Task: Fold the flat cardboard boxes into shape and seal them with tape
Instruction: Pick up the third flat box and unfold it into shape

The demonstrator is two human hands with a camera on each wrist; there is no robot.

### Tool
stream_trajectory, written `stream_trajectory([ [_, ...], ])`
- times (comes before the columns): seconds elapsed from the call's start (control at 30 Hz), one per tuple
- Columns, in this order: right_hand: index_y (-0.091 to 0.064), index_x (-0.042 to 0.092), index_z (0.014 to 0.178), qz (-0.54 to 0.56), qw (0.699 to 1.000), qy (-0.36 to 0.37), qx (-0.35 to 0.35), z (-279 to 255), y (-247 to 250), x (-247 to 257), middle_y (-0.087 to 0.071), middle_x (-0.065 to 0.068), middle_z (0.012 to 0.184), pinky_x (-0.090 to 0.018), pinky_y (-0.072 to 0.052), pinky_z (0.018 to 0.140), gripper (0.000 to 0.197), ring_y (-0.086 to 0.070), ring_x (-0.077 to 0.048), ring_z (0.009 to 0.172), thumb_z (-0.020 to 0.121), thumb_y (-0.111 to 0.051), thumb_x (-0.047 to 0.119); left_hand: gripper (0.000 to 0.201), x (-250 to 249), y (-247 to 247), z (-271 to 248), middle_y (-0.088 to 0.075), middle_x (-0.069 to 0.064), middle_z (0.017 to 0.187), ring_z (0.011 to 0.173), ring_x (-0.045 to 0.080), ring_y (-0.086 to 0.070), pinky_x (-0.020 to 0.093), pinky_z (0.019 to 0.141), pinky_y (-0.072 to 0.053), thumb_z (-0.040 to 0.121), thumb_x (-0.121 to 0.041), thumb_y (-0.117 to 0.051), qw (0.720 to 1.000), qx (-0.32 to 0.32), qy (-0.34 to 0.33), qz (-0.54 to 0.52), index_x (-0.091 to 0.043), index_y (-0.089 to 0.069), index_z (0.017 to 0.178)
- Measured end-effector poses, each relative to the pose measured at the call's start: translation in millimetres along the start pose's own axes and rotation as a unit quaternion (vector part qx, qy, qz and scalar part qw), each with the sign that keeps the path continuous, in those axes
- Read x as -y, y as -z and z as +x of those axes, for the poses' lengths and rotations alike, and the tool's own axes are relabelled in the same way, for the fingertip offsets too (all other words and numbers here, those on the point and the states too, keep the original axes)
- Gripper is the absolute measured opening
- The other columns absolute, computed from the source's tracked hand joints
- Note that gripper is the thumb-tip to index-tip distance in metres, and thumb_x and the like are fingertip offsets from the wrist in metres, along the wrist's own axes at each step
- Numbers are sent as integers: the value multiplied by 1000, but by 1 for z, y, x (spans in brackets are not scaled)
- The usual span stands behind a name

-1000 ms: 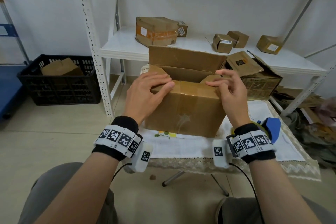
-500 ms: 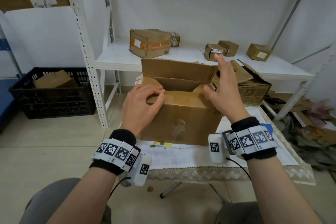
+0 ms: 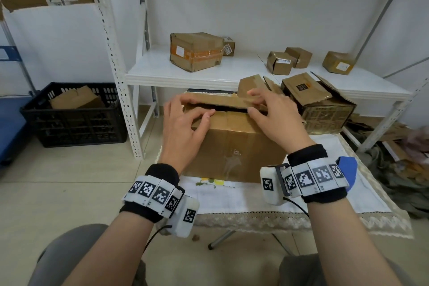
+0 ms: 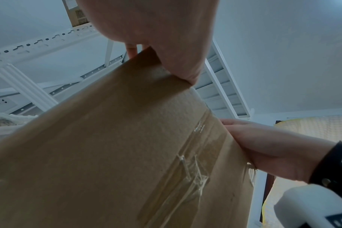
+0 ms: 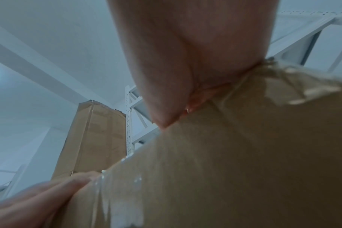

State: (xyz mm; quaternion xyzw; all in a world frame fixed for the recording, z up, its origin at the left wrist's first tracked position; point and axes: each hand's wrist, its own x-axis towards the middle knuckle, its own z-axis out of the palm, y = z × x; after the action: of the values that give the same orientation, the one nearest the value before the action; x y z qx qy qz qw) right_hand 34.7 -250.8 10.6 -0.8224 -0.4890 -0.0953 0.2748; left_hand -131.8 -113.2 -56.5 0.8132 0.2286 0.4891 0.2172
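Note:
A brown cardboard box [image 3: 234, 146] stands on a small table covered with a white cloth [image 3: 232, 197]. Old clear tape [image 4: 195, 169] runs down its near face. The far top flap [image 3: 216, 100] is folded down towards the near flap [image 3: 232, 118], with a dark slit between them. My left hand [image 3: 185, 118] spans the slit at the left, fingers arched onto the far flap and thumb on the near one. My right hand [image 3: 267, 109] lies across the right end, fingers flat on the far flap, thumb on the near flap. A blue tape dispenser [image 3: 348, 169] shows behind my right wrist.
An open, crumpled box [image 3: 320, 104] sits just right of the box. The white shelf [image 3: 162, 72] behind carries several small boxes. A black crate [image 3: 74, 118] stands on the floor at the left. Flattened cardboard [image 3: 394, 146] is piled on the floor at the right.
The far flap stood upright a second ago. My right hand reached up to it and brought it down over the top, and my left fingers slid forward onto it.

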Motion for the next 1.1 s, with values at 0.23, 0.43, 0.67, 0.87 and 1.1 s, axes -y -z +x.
stream_trajectory([
  [0.23, -55, 25, 137, 11, 1000, -5, 13, -10, -5, -1, -69, 7, 123, -34, -49, 86, 35, -62, -17, 114, 103, -52, 26, 35, -3, 4, 0, -57, -10, 127, 122, 8, -46, 38, 105, -38, 97, -39, -47, 999, 37, -5, 3, -27, -67, 123],
  [0.43, -52, 24, 142, 22, 1000, 9, 14, -11, -4, 2, -68, 5, 131, -37, -47, 98, 38, -61, -19, 122, 104, -51, 26, 43, 1, 4, 1, -64, -12, 134, 135, 11, -49, 36, 117, -31, 99, -43, -41, 998, 44, -9, 45, -27, -70, 127],
  [0.67, -23, 41, 157, -60, 991, 43, 115, -12, -18, 21, -49, 5, 152, -47, -43, 100, 50, -52, -32, 134, 108, -28, 49, 43, 0, 4, 4, -69, -9, 127, 127, 17, -55, 50, 107, -41, 98, -43, -40, 995, 53, -15, 84, -27, -74, 119],
  [0.87, -14, 41, 160, -39, 993, 52, 100, -15, -16, 17, -50, 11, 153, -48, -47, 100, 55, -50, -28, 136, 108, -32, 45, 44, -2, 6, 5, -66, -11, 132, 130, 15, -52, 49, 109, -39, 100, -45, -37, 991, 74, -11, 114, -31, -71, 124],
  [1.1, -42, 22, 150, -4, 1000, -1, -17, -20, -9, -2, -66, -4, 132, -41, -25, 119, 47, -55, -25, 129, 103, -44, 18, 45, 2, 8, 2, -61, -10, 139, 138, 13, -46, 50, 115, -36, 102, -44, -35, 993, 79, -12, 89, -30, -66, 131],
])
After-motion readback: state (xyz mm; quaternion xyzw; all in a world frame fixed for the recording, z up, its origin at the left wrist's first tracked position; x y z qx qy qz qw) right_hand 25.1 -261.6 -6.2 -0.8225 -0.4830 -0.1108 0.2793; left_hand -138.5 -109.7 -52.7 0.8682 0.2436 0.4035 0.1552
